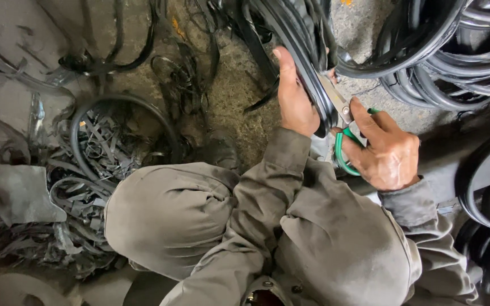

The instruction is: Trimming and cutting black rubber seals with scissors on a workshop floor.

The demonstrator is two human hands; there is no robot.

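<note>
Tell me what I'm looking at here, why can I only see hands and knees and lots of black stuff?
The picture comes from a camera worn on a person's head, looking down. That is why you see only their own arms, grey-brown sleeves and bent knee, not a face. There is no machine, just two bare hands. The left hand grips a black rubber ring, a bit like a bicycle tube. The right hand holds scissors with green handles, and the blades sit against the rubber. On the rough ground to the left lies a pile of thin black rubber strips. On the right are stacks of more black rubber rings.
</note>
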